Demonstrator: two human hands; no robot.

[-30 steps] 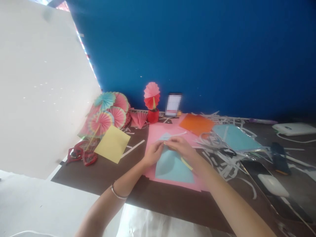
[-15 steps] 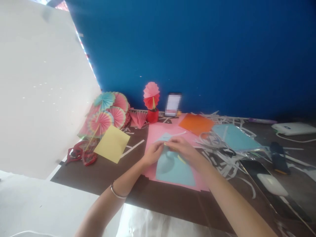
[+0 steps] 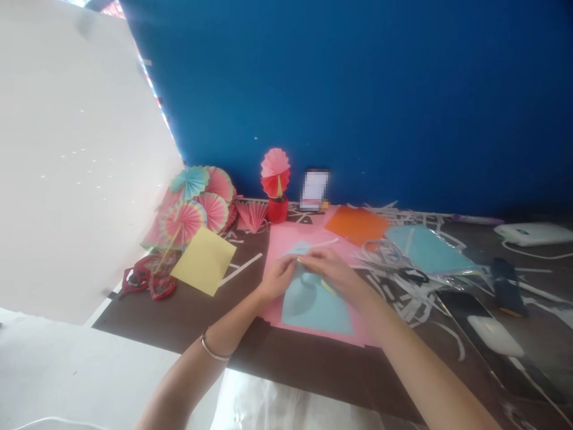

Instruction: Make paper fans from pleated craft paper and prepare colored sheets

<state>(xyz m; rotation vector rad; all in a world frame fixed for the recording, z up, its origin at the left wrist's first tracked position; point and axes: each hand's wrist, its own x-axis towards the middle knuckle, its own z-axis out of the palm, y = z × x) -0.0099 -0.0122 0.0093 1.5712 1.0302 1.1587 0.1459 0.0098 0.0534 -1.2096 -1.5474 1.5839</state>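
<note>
My left hand (image 3: 280,276) and my right hand (image 3: 326,267) meet above a light blue sheet (image 3: 316,310), fingertips pinched together. Between them is a small, thin piece of yellow paper (image 3: 329,288); part of it shows under my right hand, and the rest is hidden by the fingers. Under the blue sheet lie pink sheets (image 3: 274,239). A thin white strip (image 3: 324,243) rests just beyond my fingers.
Left: yellow square (image 3: 205,261), red scissors (image 3: 161,286), folded paper fans (image 3: 182,221). Behind: red pot (image 3: 278,211) with a fan flower, propped phone (image 3: 314,190), orange sheet (image 3: 356,224). Right: white paper scraps (image 3: 409,298), packaged blue paper (image 3: 430,249), dark phone (image 3: 463,304).
The yellow piece under my right hand has tilted slightly. Both hands stay nearly in the same place, still pinched together.
</note>
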